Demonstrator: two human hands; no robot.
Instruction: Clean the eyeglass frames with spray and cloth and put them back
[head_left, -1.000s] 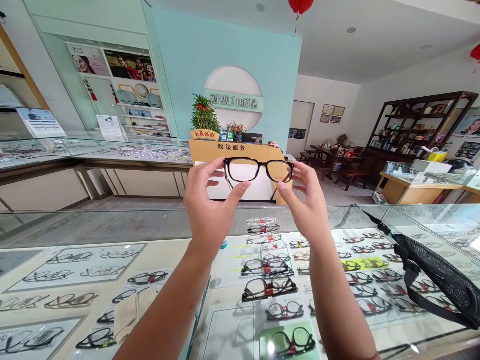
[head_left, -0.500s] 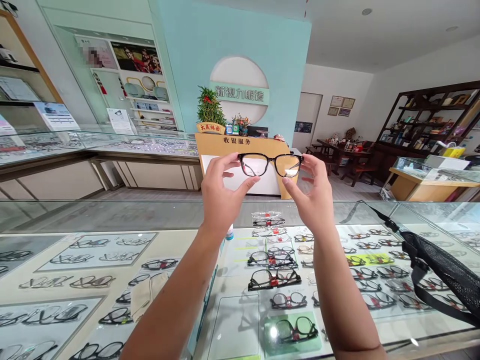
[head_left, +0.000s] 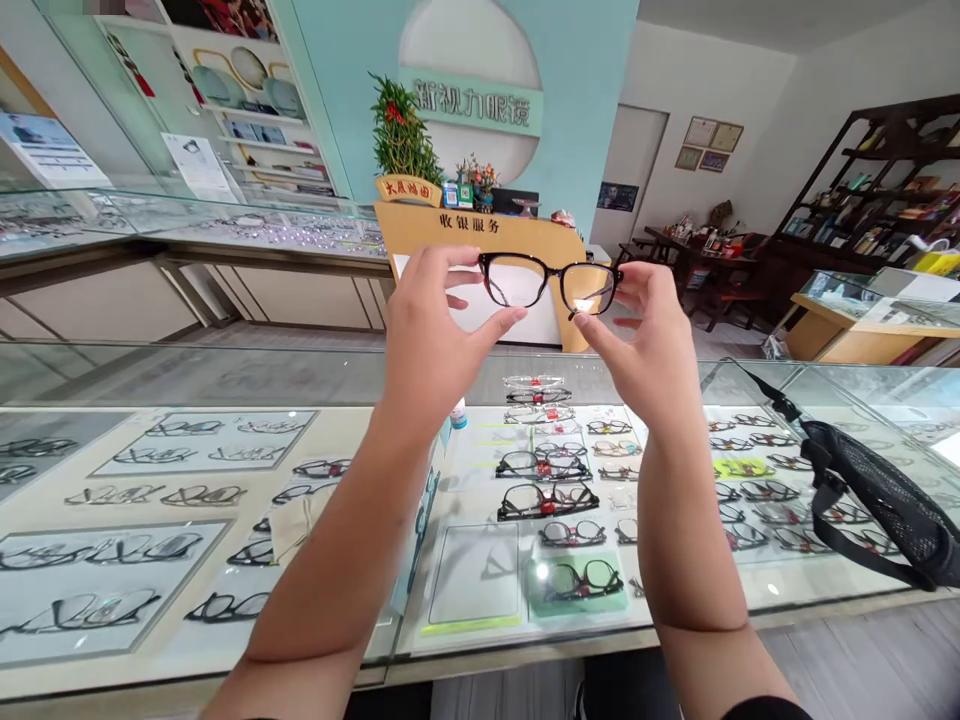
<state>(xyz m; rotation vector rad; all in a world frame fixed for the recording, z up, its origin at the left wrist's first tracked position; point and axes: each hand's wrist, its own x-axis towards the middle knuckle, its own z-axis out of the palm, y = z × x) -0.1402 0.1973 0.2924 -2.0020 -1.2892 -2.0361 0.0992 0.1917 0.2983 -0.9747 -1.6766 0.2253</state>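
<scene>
A pair of black-framed eyeglasses (head_left: pixel 553 272) is held up between my two hands, above a glass display counter. My left hand (head_left: pixel 442 330) pinches the left end of the frame near the hinge, thumb pointing inward below the lens. On the other side, my right hand (head_left: pixel 649 335) grips the right end, its thumb near the bottom of the right lens. The temples seem to point toward the far side, partly seen through the lenses. Beneath my arms, several more eyeglasses (head_left: pixel 547 500) lie in rows inside the counter.
A black mesh bag (head_left: pixel 885 490) with a strap lies on the counter at right. A beige cloth (head_left: pixel 296 522) is by my left forearm. Beyond the glass counter's edge (head_left: pixel 330 350) stand a wooden cashier desk (head_left: pixel 390 225), a potted plant (head_left: pixel 403 135) and further display cases (head_left: pixel 285 235).
The view has tipped downward, so more of the counter and its front edge shows. The eyeglasses stay in both hands, now slightly tilted, with the right side lower.
</scene>
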